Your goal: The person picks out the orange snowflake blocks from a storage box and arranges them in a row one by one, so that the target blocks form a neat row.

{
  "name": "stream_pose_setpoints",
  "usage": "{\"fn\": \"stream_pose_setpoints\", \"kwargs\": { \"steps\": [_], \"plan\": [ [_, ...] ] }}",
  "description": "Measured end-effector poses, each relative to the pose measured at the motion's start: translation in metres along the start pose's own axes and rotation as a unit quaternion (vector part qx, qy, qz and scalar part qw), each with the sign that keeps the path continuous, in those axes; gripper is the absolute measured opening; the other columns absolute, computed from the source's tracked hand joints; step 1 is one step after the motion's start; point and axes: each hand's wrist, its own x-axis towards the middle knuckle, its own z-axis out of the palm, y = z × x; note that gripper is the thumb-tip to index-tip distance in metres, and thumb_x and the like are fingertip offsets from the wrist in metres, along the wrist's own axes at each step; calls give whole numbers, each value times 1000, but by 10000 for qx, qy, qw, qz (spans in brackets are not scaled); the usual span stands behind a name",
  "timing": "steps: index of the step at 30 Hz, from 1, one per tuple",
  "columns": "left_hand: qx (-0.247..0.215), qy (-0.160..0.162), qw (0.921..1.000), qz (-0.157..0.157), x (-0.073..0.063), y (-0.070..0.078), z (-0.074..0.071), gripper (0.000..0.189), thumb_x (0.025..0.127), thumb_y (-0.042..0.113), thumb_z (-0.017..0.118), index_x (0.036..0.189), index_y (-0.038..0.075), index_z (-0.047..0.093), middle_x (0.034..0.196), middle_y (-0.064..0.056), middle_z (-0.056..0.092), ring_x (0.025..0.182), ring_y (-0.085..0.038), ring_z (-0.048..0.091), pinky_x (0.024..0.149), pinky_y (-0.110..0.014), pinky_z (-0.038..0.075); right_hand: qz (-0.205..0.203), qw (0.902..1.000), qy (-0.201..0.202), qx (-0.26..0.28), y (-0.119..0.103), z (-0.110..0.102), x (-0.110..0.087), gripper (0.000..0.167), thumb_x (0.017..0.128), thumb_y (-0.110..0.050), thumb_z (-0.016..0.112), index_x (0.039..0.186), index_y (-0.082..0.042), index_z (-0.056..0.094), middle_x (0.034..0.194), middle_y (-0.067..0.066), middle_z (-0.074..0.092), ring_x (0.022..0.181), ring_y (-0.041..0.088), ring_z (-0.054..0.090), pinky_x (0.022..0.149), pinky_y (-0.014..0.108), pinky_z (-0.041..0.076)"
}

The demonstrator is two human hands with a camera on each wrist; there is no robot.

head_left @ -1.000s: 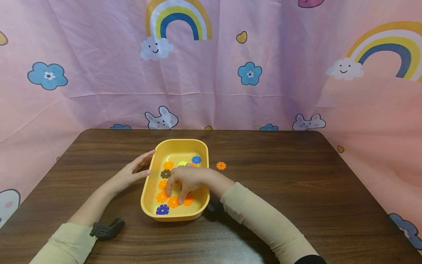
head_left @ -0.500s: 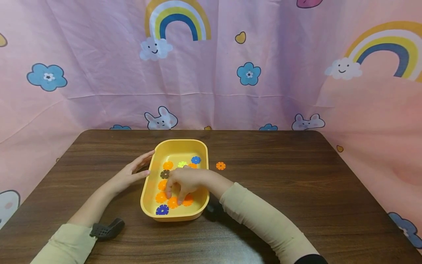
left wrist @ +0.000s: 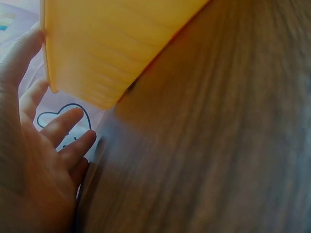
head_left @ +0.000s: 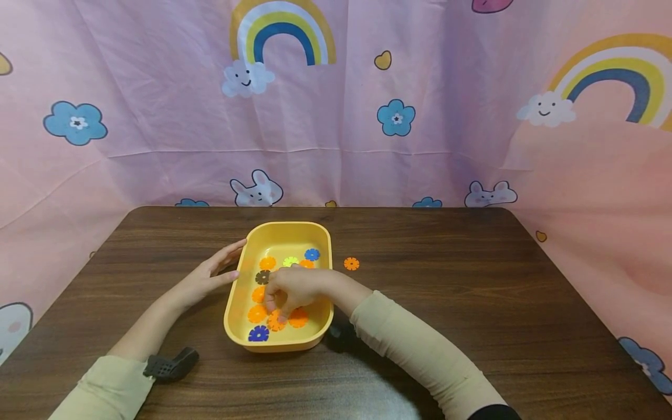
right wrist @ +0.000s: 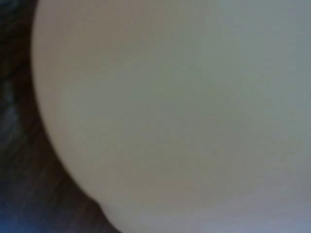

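A yellow plastic tub (head_left: pixel 277 236) stands on the table, holding several notched plastic building discs. Inside it, my right hand (head_left: pixel 294 287) reaches down over the right rim with bent fingers. Its thumb and index finger pinch an orange notched disc (head_left: pixel 275 321) near the front. At the tub's left side, my left hand (head_left: pixel 209 274) touches the rim with extended fingertips and thumb. The left wrist view shows that left hand (left wrist: pixel 46 160) spread beside the tub's outer wall (left wrist: pixel 112 48). Only blurred skin fills most of the right wrist view.
Around the right hand lie a purple disc (head_left: pixel 258 333), a dark brown disc (head_left: pixel 263 277), a blue disc (head_left: pixel 312 254) and a yellow-green disc (head_left: pixel 290 262). One loose orange disc (head_left: pixel 352 263) lies on the wooden table (head_left: pixel 446 280) right of the tub. A patterned pink curtain (head_left: pixel 346 128) hangs behind.
The right thumb and index finger have drawn closer together around the front orange disc, which has shifted slightly. The left hand and the tub stay in place.
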Motion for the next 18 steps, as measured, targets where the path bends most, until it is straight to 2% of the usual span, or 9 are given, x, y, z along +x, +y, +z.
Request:
{"fn": "stream_pose_setpoints", "kwargs": {
  "steps": [11, 18],
  "plan": [
    [201, 33, 9998, 12, -3, 0, -2, 61, 98, 10, 52, 152, 11, 23, 151, -24, 27, 135, -44, 26, 101, -65, 24, -112, 9998, -10, 169, 3, -2, -1, 12, 87, -27, 71, 82, -18, 66, 85, -8, 55, 81, 5, 50, 70, 15, 38],
    [204, -11, 9998, 40, 0, 0, 1, 62, 98, 12, 52, 153, 14, 22, 151, -24, 26, 135, -44, 26, 101, -65, 26, -157, 9979, 236, 582, 7, -8, -8, 13, 88, -27, 70, 81, -17, 65, 87, -5, 57, 77, 6, 54, 71, 16, 42]
  ]
}}
